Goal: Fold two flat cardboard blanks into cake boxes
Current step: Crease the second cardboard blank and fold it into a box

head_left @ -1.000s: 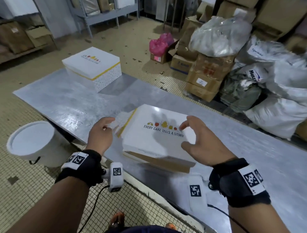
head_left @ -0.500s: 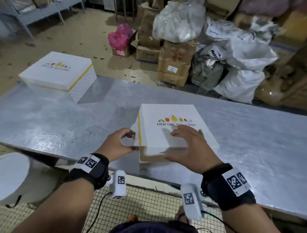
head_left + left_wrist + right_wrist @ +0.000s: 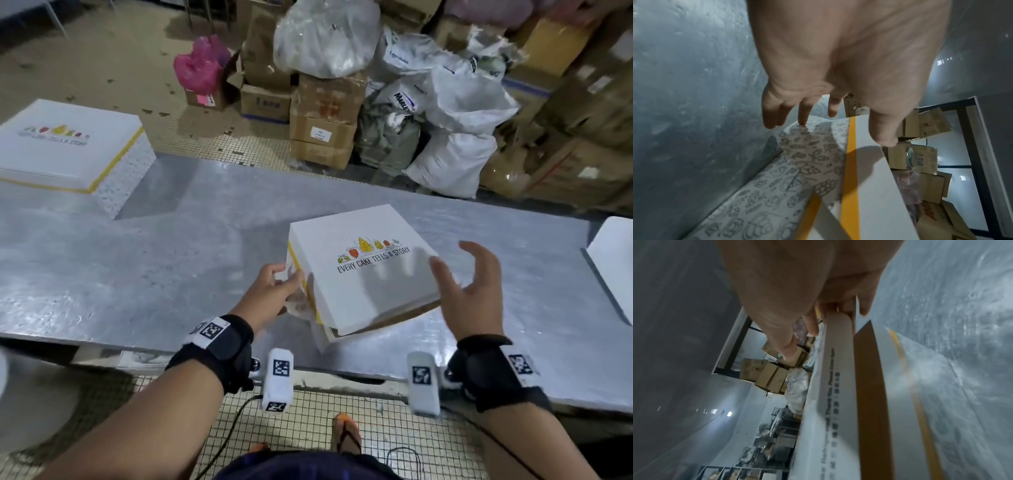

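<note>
A white cake box (image 3: 363, 274) printed "EVERY CAKE TELLS A STORY" lies skewed near the front of the grey metal table (image 3: 164, 260). Its lid is not fully down; brown card shows under the front edge (image 3: 869, 386). My left hand (image 3: 279, 287) is at the box's left side, its straight fingers (image 3: 801, 113) touching the patterned side wall (image 3: 807, 162) and the thumb over the yellow-striped lid edge. My right hand (image 3: 466, 277) hovers spread by the box's right front corner and holds nothing. A second, closed cake box (image 3: 68, 150) stands at the far left.
Part of another white card piece (image 3: 613, 270) lies at the table's right edge. Behind the table are stacked brown cartons (image 3: 322, 109), white sacks (image 3: 455, 130) and a pink bag (image 3: 202, 65). The table's near edge runs just below my wrists.
The box has turned counter-clockwise. My right hand has lifted off the lid and moved out to the right, fingers spread. My left hand has stayed at the box's left side.
</note>
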Action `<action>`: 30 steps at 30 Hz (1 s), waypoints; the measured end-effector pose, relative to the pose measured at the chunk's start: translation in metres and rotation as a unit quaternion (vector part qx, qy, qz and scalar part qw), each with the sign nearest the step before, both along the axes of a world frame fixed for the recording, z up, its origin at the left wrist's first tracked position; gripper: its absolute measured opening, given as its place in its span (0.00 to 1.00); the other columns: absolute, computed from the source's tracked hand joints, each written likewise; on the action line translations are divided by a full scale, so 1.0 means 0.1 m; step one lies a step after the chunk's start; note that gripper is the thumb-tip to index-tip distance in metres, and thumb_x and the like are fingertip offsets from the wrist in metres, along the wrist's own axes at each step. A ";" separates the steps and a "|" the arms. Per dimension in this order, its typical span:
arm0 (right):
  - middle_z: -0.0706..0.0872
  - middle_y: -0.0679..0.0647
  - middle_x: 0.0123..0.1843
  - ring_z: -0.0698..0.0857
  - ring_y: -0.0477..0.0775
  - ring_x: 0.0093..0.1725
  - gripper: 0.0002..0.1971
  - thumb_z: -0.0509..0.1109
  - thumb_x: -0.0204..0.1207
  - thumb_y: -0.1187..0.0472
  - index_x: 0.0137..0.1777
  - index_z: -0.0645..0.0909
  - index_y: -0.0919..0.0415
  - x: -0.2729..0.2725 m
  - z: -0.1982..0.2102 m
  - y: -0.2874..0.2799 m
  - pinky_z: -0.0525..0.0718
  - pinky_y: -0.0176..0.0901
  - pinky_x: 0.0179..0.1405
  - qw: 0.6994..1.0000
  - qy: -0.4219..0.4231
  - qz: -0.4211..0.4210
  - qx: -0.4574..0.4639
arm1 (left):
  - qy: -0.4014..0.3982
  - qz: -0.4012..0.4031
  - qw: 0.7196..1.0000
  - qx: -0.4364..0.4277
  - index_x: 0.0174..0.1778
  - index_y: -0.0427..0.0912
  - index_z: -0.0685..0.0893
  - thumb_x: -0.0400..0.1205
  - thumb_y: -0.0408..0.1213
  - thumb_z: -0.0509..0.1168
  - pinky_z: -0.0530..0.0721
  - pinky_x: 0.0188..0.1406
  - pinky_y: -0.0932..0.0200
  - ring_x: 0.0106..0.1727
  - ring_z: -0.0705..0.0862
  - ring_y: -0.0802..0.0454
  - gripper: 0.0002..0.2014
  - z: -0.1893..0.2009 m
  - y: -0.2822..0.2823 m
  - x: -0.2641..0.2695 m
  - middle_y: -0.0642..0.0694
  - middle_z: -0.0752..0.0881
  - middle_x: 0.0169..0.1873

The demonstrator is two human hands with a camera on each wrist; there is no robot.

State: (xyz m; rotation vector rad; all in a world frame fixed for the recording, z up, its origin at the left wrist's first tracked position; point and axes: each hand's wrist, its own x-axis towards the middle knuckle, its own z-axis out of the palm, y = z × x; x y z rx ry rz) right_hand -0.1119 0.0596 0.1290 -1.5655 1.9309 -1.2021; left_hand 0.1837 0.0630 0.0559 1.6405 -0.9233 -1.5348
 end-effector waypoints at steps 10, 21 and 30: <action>0.88 0.51 0.62 0.87 0.54 0.60 0.22 0.80 0.71 0.53 0.66 0.83 0.49 -0.36 -0.47 -0.28 0.82 0.55 0.64 0.973 -0.184 0.023 0.141 | 0.103 0.086 0.990 0.035 0.75 0.52 0.67 0.81 0.52 0.72 0.83 0.67 0.40 0.57 0.89 0.38 0.30 0.11 -0.05 -0.23 0.48 0.85 0.59; 0.92 0.57 0.45 0.86 0.59 0.50 0.16 0.80 0.70 0.51 0.56 0.89 0.55 -0.42 -0.70 -0.35 0.78 0.46 0.59 0.917 -0.355 0.074 0.164 | 0.158 0.104 0.982 0.028 0.63 0.45 0.82 0.83 0.49 0.68 0.78 0.73 0.41 0.62 0.85 0.41 0.16 0.18 0.05 -0.22 0.38 0.87 0.59; 0.88 0.48 0.33 0.79 0.45 0.23 0.05 0.73 0.77 0.63 0.51 0.87 0.58 -0.40 -0.73 -0.47 0.79 0.29 0.25 0.900 -0.406 0.055 0.146 | 0.171 0.114 0.979 0.009 0.72 0.38 0.79 0.83 0.35 0.70 0.83 0.69 0.49 0.65 0.86 0.40 0.20 0.21 0.10 -0.23 0.38 0.87 0.64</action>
